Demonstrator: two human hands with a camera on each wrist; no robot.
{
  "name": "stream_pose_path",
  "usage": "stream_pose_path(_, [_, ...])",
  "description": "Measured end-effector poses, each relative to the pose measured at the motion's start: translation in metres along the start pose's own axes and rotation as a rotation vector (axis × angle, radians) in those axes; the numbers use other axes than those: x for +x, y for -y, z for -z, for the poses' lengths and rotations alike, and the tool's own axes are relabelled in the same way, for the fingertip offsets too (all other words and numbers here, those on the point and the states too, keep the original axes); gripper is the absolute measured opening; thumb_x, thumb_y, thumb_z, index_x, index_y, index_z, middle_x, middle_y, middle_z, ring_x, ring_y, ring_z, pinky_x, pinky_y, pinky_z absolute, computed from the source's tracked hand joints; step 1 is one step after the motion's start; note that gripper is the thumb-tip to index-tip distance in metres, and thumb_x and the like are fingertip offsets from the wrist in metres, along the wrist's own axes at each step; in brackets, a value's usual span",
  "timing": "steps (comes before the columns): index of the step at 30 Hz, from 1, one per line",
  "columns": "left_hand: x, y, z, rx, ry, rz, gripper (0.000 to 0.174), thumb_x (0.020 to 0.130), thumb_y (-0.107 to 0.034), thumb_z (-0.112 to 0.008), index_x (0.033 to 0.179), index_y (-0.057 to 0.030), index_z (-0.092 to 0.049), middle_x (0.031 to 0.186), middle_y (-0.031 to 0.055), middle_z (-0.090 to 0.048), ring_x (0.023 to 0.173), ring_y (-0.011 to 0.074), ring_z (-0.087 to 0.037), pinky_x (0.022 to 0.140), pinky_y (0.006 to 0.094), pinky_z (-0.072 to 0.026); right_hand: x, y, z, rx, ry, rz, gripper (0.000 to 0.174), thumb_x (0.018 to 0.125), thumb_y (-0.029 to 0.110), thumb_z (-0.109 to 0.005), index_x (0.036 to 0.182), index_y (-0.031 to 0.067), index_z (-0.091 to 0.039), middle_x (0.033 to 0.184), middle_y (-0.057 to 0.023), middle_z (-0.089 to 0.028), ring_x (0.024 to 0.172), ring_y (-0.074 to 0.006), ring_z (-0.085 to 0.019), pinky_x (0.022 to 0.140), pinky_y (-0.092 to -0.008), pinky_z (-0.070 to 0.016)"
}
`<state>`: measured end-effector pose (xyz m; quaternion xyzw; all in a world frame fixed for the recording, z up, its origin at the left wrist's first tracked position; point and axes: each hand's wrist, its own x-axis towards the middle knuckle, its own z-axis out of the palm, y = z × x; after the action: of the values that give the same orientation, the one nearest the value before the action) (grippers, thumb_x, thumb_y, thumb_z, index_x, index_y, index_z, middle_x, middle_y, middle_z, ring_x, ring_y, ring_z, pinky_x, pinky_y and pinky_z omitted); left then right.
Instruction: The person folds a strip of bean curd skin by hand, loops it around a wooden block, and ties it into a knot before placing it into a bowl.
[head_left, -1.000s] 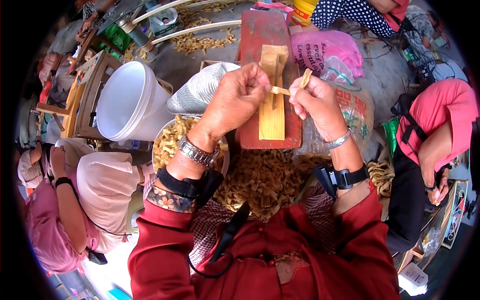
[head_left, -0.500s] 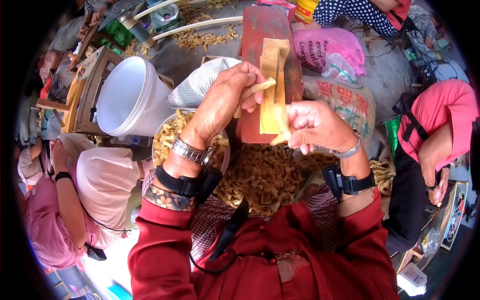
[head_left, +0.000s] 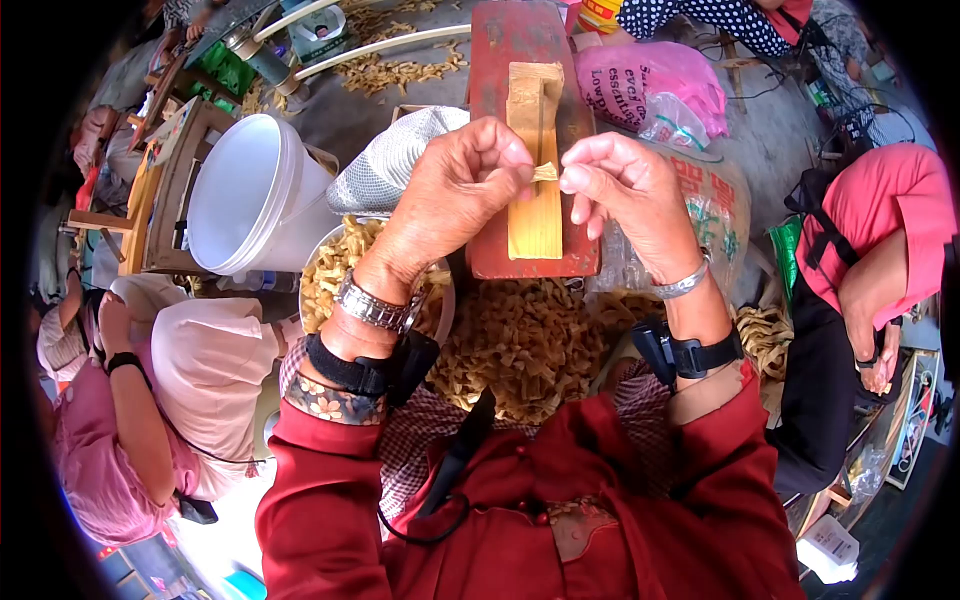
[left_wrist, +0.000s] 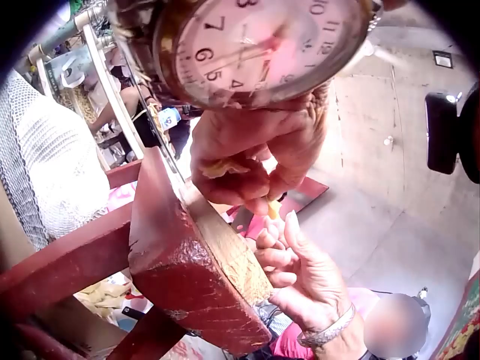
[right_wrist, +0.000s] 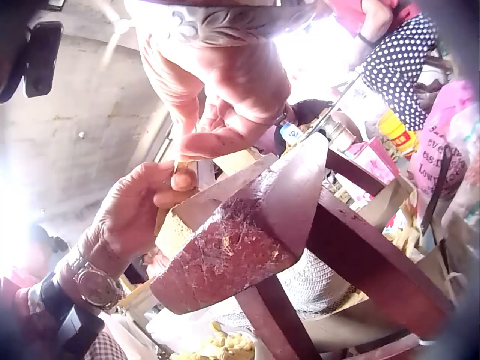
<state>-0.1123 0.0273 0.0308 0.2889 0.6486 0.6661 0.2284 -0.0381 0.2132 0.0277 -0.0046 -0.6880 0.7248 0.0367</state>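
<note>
My left hand (head_left: 455, 190) pinches a short yellowish strip (head_left: 545, 172) above a grooved wooden block (head_left: 535, 228). This block lies lengthwise on a red wooden bench (head_left: 490, 240). Thumb and fingers bent, my right hand (head_left: 635, 200) meets the strip's other end; in the right wrist view, the strip (right_wrist: 178, 162) runs between both hands' fingertips. Another pale piece (left_wrist: 225, 166) sits among the curled fingers of my left hand (left_wrist: 259, 150). Beyond the block's end, the fingertips of my right hand (left_wrist: 311, 274) are close under the left ones.
Many similar strips (head_left: 525, 350) are heaped below the bench. A tub of strips (head_left: 335, 270), a white bucket (head_left: 240, 195) and a mesh sack (head_left: 390, 165) stand left. Pink (head_left: 650, 85) and clear printed bags (head_left: 715, 200) lie right. People sit on both sides.
My right hand has risen from beside the block's near end to my left fingertips, no longer holding the strip seen there. Bench and block appear slightly higher and further left in the head view.
</note>
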Motion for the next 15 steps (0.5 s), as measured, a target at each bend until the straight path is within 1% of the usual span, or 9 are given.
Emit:
stream_pose_path(4, [0.004, 0.009, 0.000, 0.022, -0.030, -0.057, 0.004, 0.087, -0.002, -0.058, 0.085, -0.0047, -0.057, 0.078, -0.0033, -0.060, 0.068, 0.0012, -0.052, 0.061, 0.0162, -0.0410, 0.005, -0.001, -0.003, 0.007, -0.001, 0.012, 0.015, 0.085, 0.012, -0.065, 0.091, -0.0002, -0.061, 0.072, -0.0022, -0.061, 0.057, -0.0061, -0.057, 0.046, -0.0185, -0.0468])
stream_pose_path(8, [0.007, 0.009, 0.000, 0.069, -0.037, -0.056, 0.004, 0.087, -0.001, -0.059, 0.084, -0.0045, -0.057, 0.077, -0.0047, -0.059, 0.069, 0.0007, -0.052, 0.062, 0.0158, -0.0414, 0.007, -0.003, -0.005, 0.005, -0.011, 0.015, 0.014, 0.084, 0.011, -0.066, 0.091, -0.0007, -0.061, 0.072, -0.0020, -0.060, 0.057, -0.0059, -0.057, 0.046, -0.0184, -0.0465])
stream_pose_path(13, [0.008, 0.005, -0.001, 0.105, -0.051, -0.026, 0.004, 0.087, -0.002, -0.059, 0.085, -0.0038, -0.056, 0.077, -0.0054, -0.058, 0.070, 0.0002, -0.052, 0.062, 0.0152, -0.0412, 0.009, -0.005, -0.010, 0.056, -0.051, 0.004, 0.007, 0.084, 0.005, -0.062, 0.087, -0.0006, -0.060, 0.071, -0.0013, -0.060, 0.055, -0.0050, -0.055, 0.046, -0.0187, -0.0454])
stream_pose_path(15, [0.010, 0.009, 0.000, 0.075, -0.059, -0.036, 0.003, 0.087, -0.002, -0.059, 0.086, -0.0036, -0.056, 0.077, -0.0052, -0.058, 0.070, 0.0004, -0.052, 0.063, 0.0155, -0.0419, 0.010, -0.007, -0.011, 0.065, -0.066, 0.002, 0.003, 0.084, 0.002, -0.061, 0.085, -0.0004, -0.060, 0.071, -0.0010, -0.060, 0.055, -0.0047, -0.054, 0.046, -0.0188, -0.0445])
